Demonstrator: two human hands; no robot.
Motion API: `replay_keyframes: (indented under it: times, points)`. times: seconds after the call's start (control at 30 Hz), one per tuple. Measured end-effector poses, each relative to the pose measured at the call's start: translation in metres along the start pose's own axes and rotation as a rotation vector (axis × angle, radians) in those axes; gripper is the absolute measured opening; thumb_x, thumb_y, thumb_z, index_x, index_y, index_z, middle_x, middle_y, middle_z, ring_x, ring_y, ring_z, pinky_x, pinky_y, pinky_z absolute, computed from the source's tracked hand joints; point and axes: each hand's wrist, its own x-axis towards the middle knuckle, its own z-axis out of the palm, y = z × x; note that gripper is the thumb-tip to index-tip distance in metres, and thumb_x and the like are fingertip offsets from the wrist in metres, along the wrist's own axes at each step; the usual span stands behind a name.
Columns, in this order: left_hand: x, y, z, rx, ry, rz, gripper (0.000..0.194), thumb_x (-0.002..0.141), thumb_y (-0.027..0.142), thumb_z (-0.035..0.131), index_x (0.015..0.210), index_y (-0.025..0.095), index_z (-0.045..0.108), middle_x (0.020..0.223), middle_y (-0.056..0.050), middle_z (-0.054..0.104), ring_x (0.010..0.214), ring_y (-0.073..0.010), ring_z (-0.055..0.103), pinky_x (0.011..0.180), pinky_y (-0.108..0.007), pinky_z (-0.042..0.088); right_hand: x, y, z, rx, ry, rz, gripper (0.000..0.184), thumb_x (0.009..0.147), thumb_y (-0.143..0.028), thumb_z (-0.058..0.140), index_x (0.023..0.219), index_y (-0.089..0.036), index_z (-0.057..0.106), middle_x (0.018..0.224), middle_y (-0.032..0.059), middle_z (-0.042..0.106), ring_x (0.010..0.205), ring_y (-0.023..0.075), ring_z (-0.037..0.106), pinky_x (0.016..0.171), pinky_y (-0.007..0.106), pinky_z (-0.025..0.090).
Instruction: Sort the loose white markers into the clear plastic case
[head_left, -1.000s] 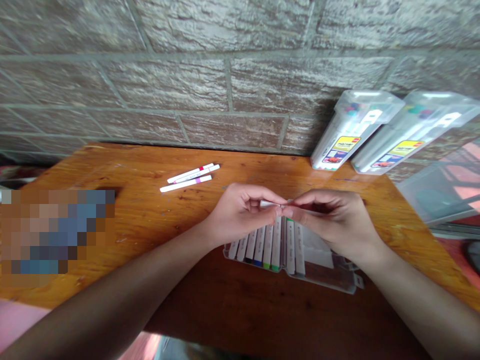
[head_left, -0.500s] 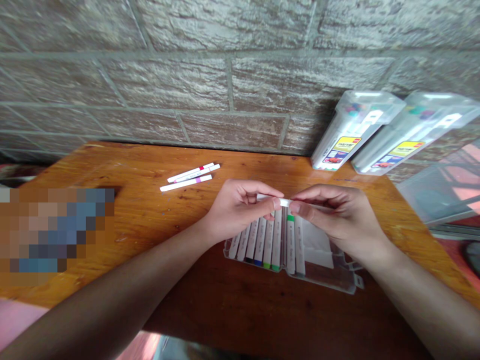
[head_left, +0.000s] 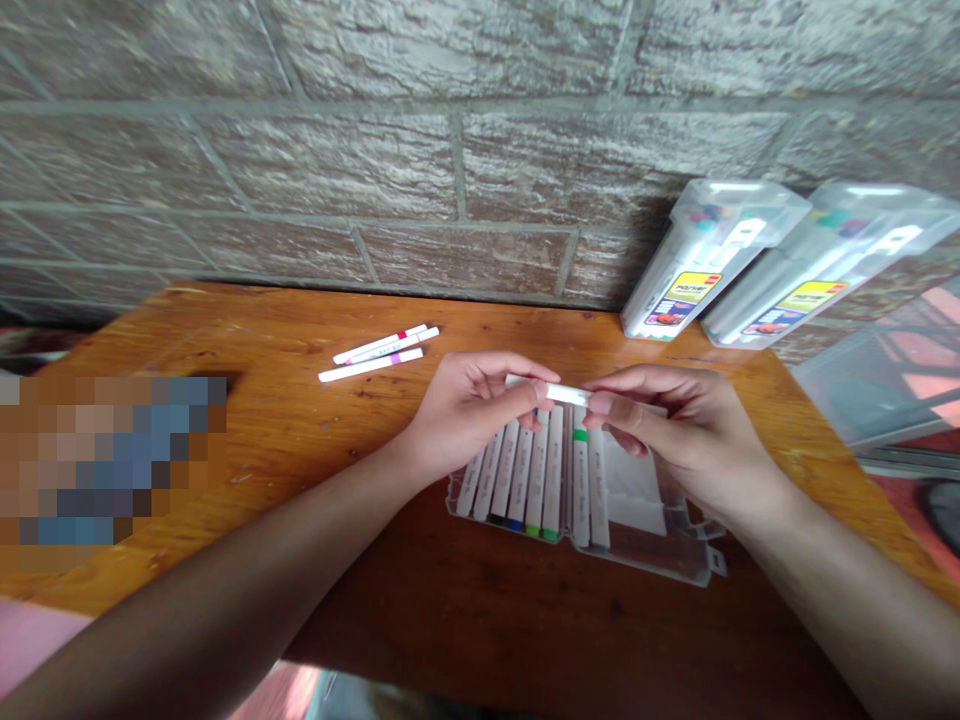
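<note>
A white marker (head_left: 568, 394) lies roughly level between my two hands, above an open clear plastic case (head_left: 645, 568). My left hand (head_left: 480, 410) pinches its left part between thumb and fingers. The right end is in the closed thumb and fingers of my right hand (head_left: 667, 420). Below them, several white markers (head_left: 525, 470) with dark, blue and green ends line the case's left half. In the right half are a green-banded marker (head_left: 581, 480), another white marker (head_left: 598, 490) and a white paper slip (head_left: 634, 490).
Three loose white markers (head_left: 371, 365) with red and purple bands rest on the wooden table (head_left: 262, 420), left of my hands. Two clear marker cases (head_left: 675, 280) stand upright against the stone-block wall (head_left: 517, 170) at the back right. A blurred-out patch (head_left: 127, 460) covers the table's left side.
My hands have moved slightly apart, and a longer stretch of the white marker shows between them. Both hands sit a little higher. The case and loose markers stay in place.
</note>
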Motion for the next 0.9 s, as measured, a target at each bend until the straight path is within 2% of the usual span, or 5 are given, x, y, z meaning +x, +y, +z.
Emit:
replay_keyframes:
  times: [0.17,0.37,0.63,0.9]
  points:
    - [0.003,-0.008,-0.005,-0.119,0.026,0.007,0.012,0.083,0.026,0.085,0.091,0.017,0.083,0.072,0.000,0.077,0.060,-0.0093,0.069,0.061,-0.020,0.055,0.002,0.001,-0.001,0.066,0.014,0.038,0.012,0.084,-0.034,0.090,0.089,-0.023,0.088,0.071,0.0043,0.079,0.047,0.0060,0.051,0.043,0.018,0.038]
    - [0.004,-0.009,-0.010,-0.140,0.075,-0.007,0.012,0.084,0.027,0.083,0.092,0.017,0.083,0.073,-0.001,0.077,0.059,-0.0105,0.068,0.060,-0.022,0.054,0.002,0.000,-0.001,0.145,0.024,0.056,0.012,0.084,-0.032,0.090,0.091,-0.023,0.088,0.072,0.0052,0.080,0.047,0.0062,0.050,0.043,0.019,0.037]
    - [0.006,-0.004,-0.008,-0.249,0.111,-0.003,0.010,0.080,0.023,0.082,0.087,0.016,0.083,0.067,-0.001,0.074,0.054,-0.0089,0.063,0.057,-0.021,0.056,0.002,-0.004,-0.001,0.221,0.022,0.073,0.013,0.085,-0.028,0.086,0.097,-0.025,0.090,0.077,0.0061,0.082,0.049,0.0079,0.052,0.046,0.023,0.041]
    - [0.007,-0.002,-0.008,-0.305,0.147,-0.011,0.009,0.078,0.021,0.080,0.085,0.014,0.082,0.066,-0.002,0.075,0.053,-0.0110,0.066,0.055,-0.023,0.056,-0.001,-0.011,0.000,0.341,0.003,0.119,0.019,0.080,-0.028,0.088,0.098,-0.024,0.090,0.082,0.0076,0.085,0.048,0.0086,0.054,0.045,0.023,0.047]
